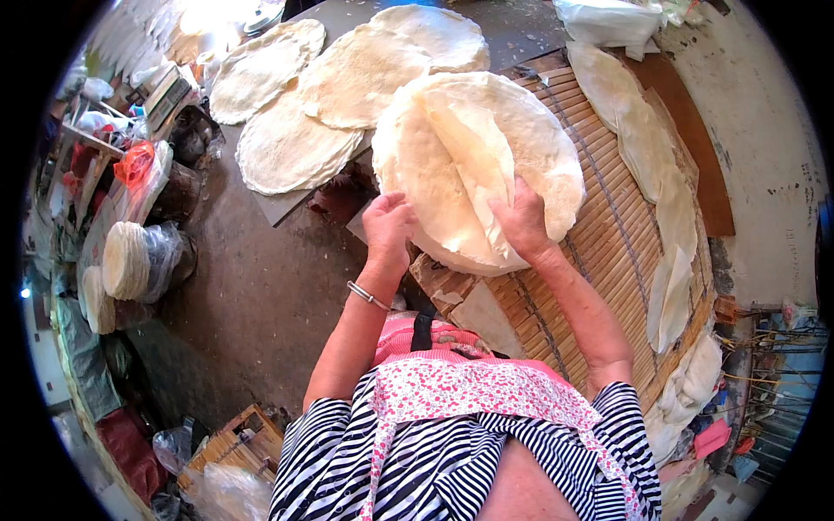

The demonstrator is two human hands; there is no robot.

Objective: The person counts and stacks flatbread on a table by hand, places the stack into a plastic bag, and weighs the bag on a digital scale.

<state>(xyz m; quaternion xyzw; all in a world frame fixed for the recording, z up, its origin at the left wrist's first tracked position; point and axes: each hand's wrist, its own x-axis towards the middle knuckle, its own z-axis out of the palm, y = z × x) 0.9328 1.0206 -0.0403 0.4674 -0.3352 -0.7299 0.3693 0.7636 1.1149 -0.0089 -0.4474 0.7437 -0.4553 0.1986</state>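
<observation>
A tall round stack of thin, pale flatbread sheets (554,150) lies in front of me. Across its top, one sheet (466,146) is lifted along its right side and folded over into a long ridge. My right hand (524,218) pinches the lower right part of this fold between thumb and fingers. At the stack's left rim is my left hand (389,225), fingers curled together, with nothing plainly visible between them. A bracelet (369,295) circles the left wrist.
Several thinner flatbread piles (296,143) lie on a dark tabletop (521,26) beyond. The stack rests on a slatted bamboo surface (606,195), with folded sheets (658,189) along its right side. More round stacks (126,260), partly in plastic, stand at left above the floor (221,286).
</observation>
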